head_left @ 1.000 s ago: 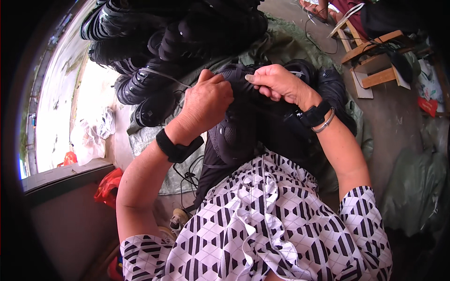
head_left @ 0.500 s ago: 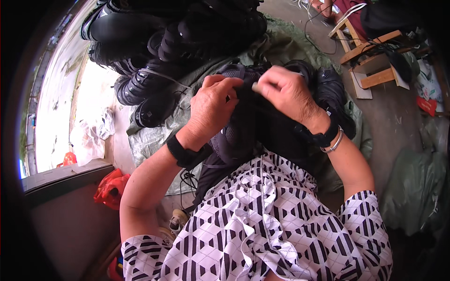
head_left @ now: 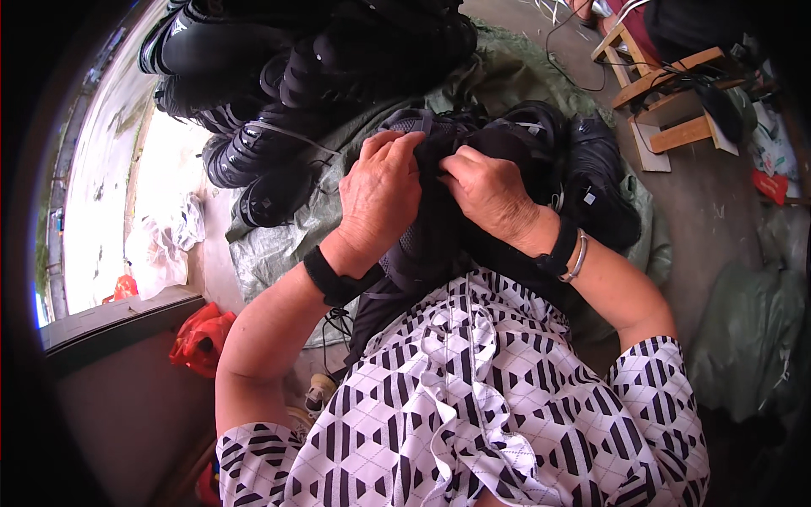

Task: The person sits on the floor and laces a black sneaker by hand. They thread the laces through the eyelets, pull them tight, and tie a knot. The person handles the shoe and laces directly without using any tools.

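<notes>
A dark grey and black shoe (head_left: 404, 253) with a mesh upper lies over my lap. Bent over its upper is my left hand (head_left: 380, 188), its thumb and fingers pressed together at the shoe's edge. Close by on the right, my right hand (head_left: 494, 193) is closed in a pinch over the dark material. Whatever thin thing is between its fingertips is too dark and small to make out. A small gap separates the two hands. Black bands circle both wrists, and a silver bangle sits on the right one.
A heap of black shoes (head_left: 312, 59) rises at the far left. More black shoes (head_left: 596, 182) stand beyond my right hand on a green plastic sheet (head_left: 283, 262). At the far right is a wooden stool (head_left: 680, 139) with cables. A red bag (head_left: 203, 338) lies left of my arm.
My right hand has moved down and left, nearer my left hand, and its fingers have tucked in. My left hand has shifted slightly left and lower over the shoe.
</notes>
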Available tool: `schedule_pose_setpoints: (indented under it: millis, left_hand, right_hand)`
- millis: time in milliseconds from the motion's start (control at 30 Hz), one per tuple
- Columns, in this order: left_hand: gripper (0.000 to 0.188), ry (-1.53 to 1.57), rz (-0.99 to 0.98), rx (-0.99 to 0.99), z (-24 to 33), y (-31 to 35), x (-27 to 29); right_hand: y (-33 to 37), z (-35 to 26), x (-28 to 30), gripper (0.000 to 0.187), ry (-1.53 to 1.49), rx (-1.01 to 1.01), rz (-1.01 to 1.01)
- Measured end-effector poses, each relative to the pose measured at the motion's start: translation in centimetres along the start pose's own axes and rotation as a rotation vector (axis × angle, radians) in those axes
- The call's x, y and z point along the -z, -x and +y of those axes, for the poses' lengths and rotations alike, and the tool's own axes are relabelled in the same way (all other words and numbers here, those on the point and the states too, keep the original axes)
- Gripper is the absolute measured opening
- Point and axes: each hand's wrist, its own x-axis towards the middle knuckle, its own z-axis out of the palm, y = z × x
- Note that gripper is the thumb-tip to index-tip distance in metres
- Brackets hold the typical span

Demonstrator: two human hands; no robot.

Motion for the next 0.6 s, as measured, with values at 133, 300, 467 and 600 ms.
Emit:
schedule_pose_setpoints:
  millis: [133,300,467,600]
  left_hand:
    - [0.041,-0.025,-0.054,-0.012,-0.4,-0.1,0.2]
    - [0.033,0.0,-0.215,-0.02,-0.6,-1.4,1.8]
    - [0.027,-0.045,-0.247,0.008,-0.5,-1.7,1.7]
    - [0.021,-0.053,-0.269,0.006,-0.7,-2.2,1.4]
  right_hand:
    - [-0.2,-0.3,-0.1,0.014,-0.023,-0.014,-0.026]
    - [-1.0,-0.1,0.3,0.012,-0.302,-0.159,-0.055]
    - [-1.3,-0.2,0.3,0.014,-0.163,-0.224,-0.145]
    - [-1.4,-0.2,0.6,0.019,-0.335,-0.375,-0.173]
